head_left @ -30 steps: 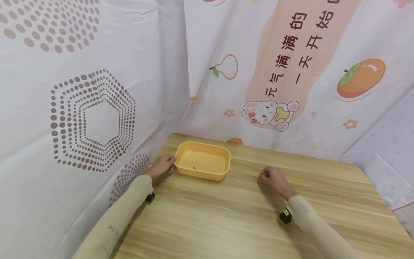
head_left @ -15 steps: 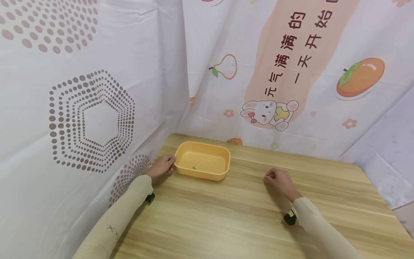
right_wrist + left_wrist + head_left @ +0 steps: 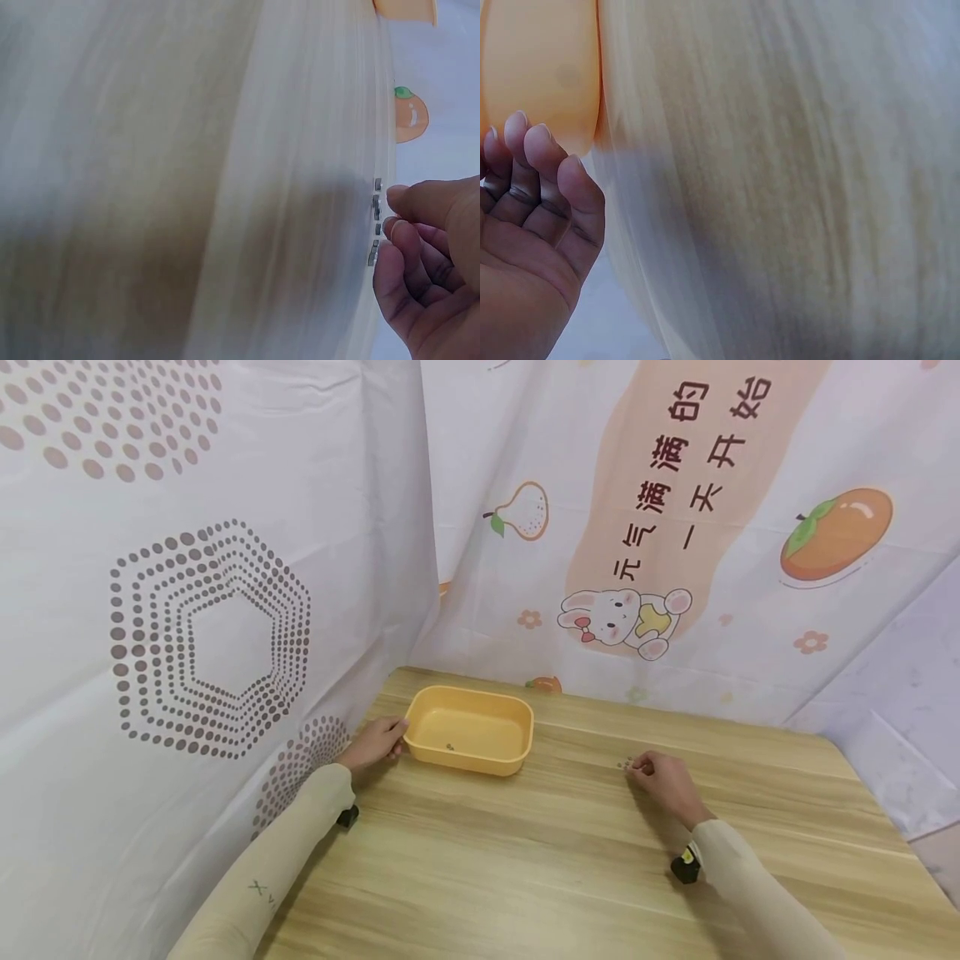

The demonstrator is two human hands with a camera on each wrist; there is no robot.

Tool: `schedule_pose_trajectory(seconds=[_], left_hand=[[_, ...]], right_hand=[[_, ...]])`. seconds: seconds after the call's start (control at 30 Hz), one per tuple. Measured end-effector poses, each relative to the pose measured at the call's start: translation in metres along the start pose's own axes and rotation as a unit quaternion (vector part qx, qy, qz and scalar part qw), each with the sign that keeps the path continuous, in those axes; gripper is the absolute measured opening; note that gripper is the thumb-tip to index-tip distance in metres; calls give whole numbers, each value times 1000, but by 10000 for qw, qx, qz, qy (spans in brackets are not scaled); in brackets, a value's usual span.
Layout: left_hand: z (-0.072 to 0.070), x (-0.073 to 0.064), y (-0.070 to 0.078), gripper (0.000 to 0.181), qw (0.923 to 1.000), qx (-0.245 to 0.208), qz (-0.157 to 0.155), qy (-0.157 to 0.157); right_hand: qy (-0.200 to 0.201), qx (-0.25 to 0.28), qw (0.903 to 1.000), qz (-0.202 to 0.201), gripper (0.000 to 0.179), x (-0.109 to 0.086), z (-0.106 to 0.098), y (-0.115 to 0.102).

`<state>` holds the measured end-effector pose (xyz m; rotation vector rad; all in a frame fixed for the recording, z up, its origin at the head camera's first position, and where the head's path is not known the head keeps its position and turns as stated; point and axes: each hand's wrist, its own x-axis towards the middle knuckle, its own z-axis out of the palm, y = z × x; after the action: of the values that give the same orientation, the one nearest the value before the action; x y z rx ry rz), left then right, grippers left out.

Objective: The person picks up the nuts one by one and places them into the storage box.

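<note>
My left hand (image 3: 375, 742) grips the left end of a yellow plastic basin (image 3: 468, 762), which stands on the table. In the left wrist view, the curled fingers (image 3: 544, 150) lie against the basin's orange-looking wall (image 3: 540, 71). A tiny dark piece (image 3: 450, 747) lies on the basin floor. To the right, my right hand (image 3: 667, 781) is low over the table beside several tiny grey metal pieces (image 3: 625, 764). The right wrist view shows these metal pieces (image 3: 377, 206) in a row at the fingertips. Thumb and index finger stand slightly apart, with nothing visibly held between them.
The wood-grain table (image 3: 480, 868) runs toward me. A patterned white cloth (image 3: 225, 827) hangs along its left side, and a printed curtain (image 3: 495, 568) closes off the back. Dark wrist cameras (image 3: 686, 865) sit below each wrist.
My right hand has moved to the right, and the small metal pieces beside its fingertips now show. The left hand and the basin have stayed in place.
</note>
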<state>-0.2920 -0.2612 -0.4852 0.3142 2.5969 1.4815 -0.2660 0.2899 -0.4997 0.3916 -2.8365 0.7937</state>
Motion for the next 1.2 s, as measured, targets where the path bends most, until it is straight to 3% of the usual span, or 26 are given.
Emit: schedule_pose_trajectory(seconds=[0.6, 1.2], left_hand=[[0, 0, -2, 35, 9999, -92, -2, -43], [0, 3, -3, 33, 10000, 7, 71, 39]], right_hand=[[5, -47, 9998, 213, 17, -7, -10, 15], [-32, -211, 9995, 222, 10, 2, -6, 22]])
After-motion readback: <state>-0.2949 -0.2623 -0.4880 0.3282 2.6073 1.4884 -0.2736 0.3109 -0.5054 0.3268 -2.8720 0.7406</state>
